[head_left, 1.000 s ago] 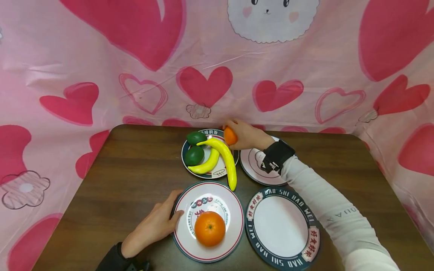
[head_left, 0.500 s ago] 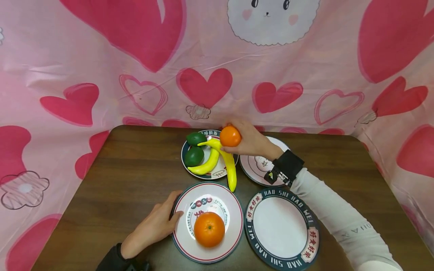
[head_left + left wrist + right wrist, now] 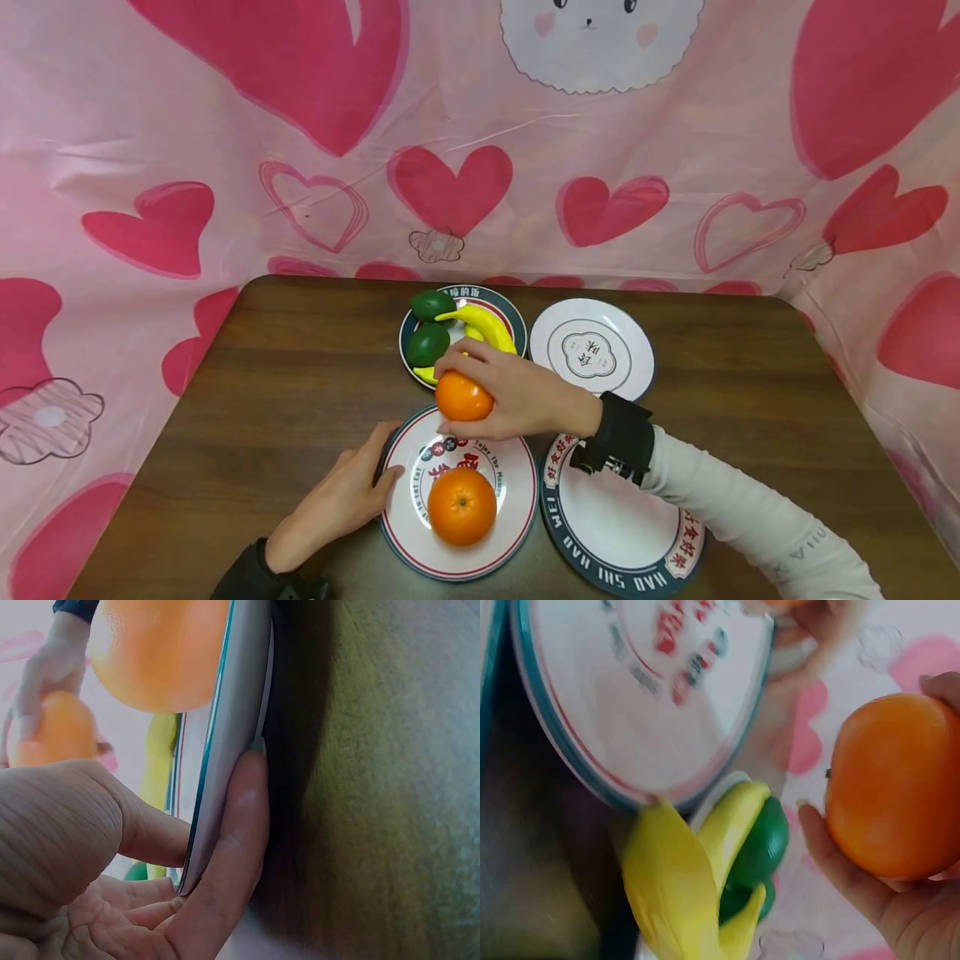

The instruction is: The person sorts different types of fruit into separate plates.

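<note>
My left hand [image 3: 341, 496] pinches the left rim of a white plate [image 3: 504, 540] with red and green edging. In the left wrist view the thumb lies over the rim and a finger [image 3: 238, 817] reaches beneath it. A large orange [image 3: 462, 507] sits on this plate. My right hand [image 3: 525, 393] grips a smaller, smooth orange-coloured fruit [image 3: 463, 397] above the plate's far edge. A small dark stem shows on that fruit [image 3: 896, 787] in the right wrist view. Behind it, a dark-rimmed plate [image 3: 508, 307] holds two bananas [image 3: 491, 325] and two green fruits [image 3: 428, 345].
A pale plate [image 3: 632, 350] lies at the back right. A plate with a dark lettered rim [image 3: 573, 542] lies at the front right, partly under my right forearm. A pink heart-print cloth [image 3: 315, 100] hangs behind the brown table [image 3: 247, 417].
My right hand has lifted the small orange-coloured fruit off the back plate's far right side and brought it toward me, over the front plate's far edge. The left hand has stayed put.
</note>
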The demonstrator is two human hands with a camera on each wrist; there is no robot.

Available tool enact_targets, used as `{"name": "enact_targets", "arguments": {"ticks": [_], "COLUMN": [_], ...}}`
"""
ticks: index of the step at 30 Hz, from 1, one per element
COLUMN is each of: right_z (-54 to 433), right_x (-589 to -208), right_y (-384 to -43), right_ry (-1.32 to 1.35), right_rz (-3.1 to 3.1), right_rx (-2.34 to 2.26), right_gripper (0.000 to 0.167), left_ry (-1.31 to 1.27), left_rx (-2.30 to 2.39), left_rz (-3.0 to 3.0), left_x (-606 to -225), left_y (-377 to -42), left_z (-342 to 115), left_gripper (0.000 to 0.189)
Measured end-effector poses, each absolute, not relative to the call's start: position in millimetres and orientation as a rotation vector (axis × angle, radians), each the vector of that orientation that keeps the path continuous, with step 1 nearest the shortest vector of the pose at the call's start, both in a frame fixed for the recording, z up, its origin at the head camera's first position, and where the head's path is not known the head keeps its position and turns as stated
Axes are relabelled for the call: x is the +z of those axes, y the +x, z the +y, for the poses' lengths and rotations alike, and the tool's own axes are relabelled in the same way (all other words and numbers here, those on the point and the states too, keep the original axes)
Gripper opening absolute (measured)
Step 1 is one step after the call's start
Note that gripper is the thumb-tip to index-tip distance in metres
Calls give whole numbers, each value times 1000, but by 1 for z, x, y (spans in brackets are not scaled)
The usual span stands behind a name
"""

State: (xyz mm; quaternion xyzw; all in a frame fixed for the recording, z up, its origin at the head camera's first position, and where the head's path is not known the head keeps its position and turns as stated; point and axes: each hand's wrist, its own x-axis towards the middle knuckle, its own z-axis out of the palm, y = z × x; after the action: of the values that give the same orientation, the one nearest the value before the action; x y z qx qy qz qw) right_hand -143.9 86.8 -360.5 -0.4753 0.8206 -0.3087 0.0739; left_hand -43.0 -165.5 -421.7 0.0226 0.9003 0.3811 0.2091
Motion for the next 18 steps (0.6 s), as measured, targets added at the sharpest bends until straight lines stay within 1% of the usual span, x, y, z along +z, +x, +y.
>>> {"name": "enact_targets", "arguments": {"ticks": [7,13,18], "right_z": [75,70,68], "right_x": [-380,-394,-401], "right_y": [-129,-124,-122], "right_ry": [-1463,-1500,-1470], "right_rz": [2359,2285,2273], "right_rx": [-624,-543,-494], "right_gripper": [59,54,53], "left_ry": [78,79,98], "left_rx": [1055,1049,1043], "left_rz": [2509,2506,2525], "left_x": [-422,-423,-423], "left_y": [-43,-43,-43], "left_z": [-166,-166,-166], "left_gripper": [63,62,61]}}
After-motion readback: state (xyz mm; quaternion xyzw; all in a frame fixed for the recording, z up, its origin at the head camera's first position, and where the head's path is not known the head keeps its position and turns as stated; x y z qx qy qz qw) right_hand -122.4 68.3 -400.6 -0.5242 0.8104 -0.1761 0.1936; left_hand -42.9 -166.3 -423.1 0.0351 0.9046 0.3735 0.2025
